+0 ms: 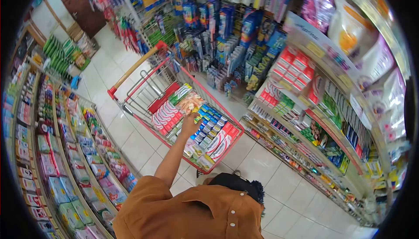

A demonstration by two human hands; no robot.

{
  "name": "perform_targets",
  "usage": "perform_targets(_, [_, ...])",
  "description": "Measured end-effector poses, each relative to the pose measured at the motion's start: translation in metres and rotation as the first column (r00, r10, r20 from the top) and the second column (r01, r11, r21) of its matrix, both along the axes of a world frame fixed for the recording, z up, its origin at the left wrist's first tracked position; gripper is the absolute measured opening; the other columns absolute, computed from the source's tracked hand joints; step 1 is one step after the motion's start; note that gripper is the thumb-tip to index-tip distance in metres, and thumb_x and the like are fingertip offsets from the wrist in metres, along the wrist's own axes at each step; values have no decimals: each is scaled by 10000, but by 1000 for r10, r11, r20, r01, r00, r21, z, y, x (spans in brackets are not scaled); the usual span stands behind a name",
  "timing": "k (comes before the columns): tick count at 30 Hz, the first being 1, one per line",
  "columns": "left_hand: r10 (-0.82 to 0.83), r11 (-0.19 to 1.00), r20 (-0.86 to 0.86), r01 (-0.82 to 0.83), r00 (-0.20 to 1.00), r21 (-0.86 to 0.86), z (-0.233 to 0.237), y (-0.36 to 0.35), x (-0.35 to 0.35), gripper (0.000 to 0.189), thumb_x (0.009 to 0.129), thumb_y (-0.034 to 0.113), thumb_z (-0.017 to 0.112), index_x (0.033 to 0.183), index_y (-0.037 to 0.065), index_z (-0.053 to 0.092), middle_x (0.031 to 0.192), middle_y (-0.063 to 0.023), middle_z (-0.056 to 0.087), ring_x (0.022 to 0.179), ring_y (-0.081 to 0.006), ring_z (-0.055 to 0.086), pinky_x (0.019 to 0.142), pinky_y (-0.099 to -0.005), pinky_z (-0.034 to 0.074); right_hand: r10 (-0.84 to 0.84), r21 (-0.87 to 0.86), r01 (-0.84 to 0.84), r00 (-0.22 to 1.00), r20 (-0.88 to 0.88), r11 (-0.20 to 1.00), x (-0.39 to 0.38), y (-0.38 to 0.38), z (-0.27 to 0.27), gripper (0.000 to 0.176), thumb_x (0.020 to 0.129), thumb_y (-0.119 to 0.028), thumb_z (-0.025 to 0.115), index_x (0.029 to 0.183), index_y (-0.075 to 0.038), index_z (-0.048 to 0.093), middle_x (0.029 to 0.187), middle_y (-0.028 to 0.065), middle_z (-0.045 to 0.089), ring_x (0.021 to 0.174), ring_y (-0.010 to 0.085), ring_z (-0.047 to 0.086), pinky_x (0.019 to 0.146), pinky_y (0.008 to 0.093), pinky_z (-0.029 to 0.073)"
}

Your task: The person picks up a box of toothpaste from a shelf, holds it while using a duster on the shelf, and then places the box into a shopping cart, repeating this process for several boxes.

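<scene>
My left hand (190, 124) reaches into a red-framed shopping cart (148, 127). Its fingers are closed at a small yellow-green item (197, 119), too small to make out clearly. Right beside it are rows of small blue packs (209, 123). Red-and-white boxes (224, 142) fill the near right corner of the cart, and more red-and-white packs (166, 116) lie to the left of the hand. Beyond the fingers is an orange-toned pack (194, 101), next to a green-and-white one (180, 92). My right hand is not in view.
Shelves of packets (65, 151) line the left side. On the right, shelves (305, 121) hold boxes and bags. Hanging blue packs (222, 20) fill the rack beyond the cart. Green bags (59, 53) are stacked at the far left, near a brown door (80, 7).
</scene>
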State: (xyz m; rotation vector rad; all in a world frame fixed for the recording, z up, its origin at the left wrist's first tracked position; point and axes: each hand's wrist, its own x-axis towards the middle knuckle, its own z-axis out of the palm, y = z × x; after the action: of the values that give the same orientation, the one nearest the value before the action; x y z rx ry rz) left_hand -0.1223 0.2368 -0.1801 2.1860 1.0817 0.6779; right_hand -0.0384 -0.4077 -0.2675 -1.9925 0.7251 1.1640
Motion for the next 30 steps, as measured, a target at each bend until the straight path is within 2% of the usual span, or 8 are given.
perform_targets(4, [-55, 992, -276, 22, 959, -124, -20, 48, -34, 373, 756, 240, 668, 1057, 36, 583, 1026, -185, 616, 948, -327, 594, 839, -408, 468, 49, -25, -49, 999, -5, 998, 3, 15, 27, 523, 807, -504, 608, 743, 14, 573, 487, 41, 432, 356, 136, 408, 328, 278, 331])
perform_targets(8, [35, 999, -246, -38, 969, -7, -41, 88, -41, 420, 746, 257, 660, 1080, 23, 556, 1113, -212, 543, 979, -375, 549, 830, -443, 465, 74, -66, -70, 996, 59, 995, 0, 23, 53, 511, 808, -496, 611, 736, 8, 565, 486, 40, 428, 354, 137, 407, 327, 279, 332])
perform_targets(11, [-176, 851, -61, 183, 983, 493, -93, 132, -43, 373, 723, 217, 676, 1043, 55, 576, 1044, -184, 567, 935, -359, 556, 812, -448, 468, 36, -148, -20, 994, 106, 989, -15, 35, 67, 399, 817, -405, 644, 774, -11, 599, 534, 42, 481, 398, 140, 442, 359, 296, 339])
perform_targets(14, [-237, 898, -150, 275, 960, 344, -53, 133, -53, 277, 726, 208, 665, 987, 126, 623, 984, -194, 575, 946, -360, 541, 845, -460, 442, 29, -143, -1, 981, 190, 990, -44, 46, 81, 419, 823, -423, 620, 810, -5, 597, 511, 40, 472, 367, 133, 420, 344, 277, 321])
perform_targets(16, [-28, 902, -357, 177, 934, 393, -138, 165, -70, 304, 738, 206, 654, 1018, 93, 623, 1131, -232, 544, 1073, -386, 498, 913, -447, 426, -51, -90, 74, 970, 238, 993, -68, 56, 98, 389, 831, -376, 594, 829, 13, 608, 518, 36, 477, 387, 121, 431, 364, 272, 339])
perform_targets(17, [-54, 986, -596, 137, 801, 94, -100, 160, -68, 388, 772, 212, 627, 1124, 60, 565, 1245, -235, 475, 1128, -387, 468, 938, -441, 418, -77, -66, 97, 964, 254, 993, -79, 58, 103, 418, 823, -386, 594, 831, 31, 618, 526, 42, 487, 408, 121, 452, 380, 271, 361])
perform_targets(18, [63, 993, -549, 5, 834, 121, -113, 158, -70, 478, 784, 221, 628, 1198, 25, 492, 1284, -226, 437, 1114, -387, 475, 924, -447, 425, -128, -48, 145, 958, 255, 988, -92, 62, 107, 372, 831, -348, 576, 843, 22, 615, 525, 32, 475, 402, 112, 428, 375, 267, 338])
perform_targets(30, [153, 978, -663, -16, 733, 208, -79, 150, -44, 662, 748, 270, 696, 1261, 21, 360, 1221, -159, 466, 1024, -382, 527, 877, -495, 445, -328, -62, 355, 909, 257, 933, -186, 73, 100, 365, 835, -311, 582, 859, 53, 610, 528, 39, 489, 397, 109, 414, 373, 270, 314])
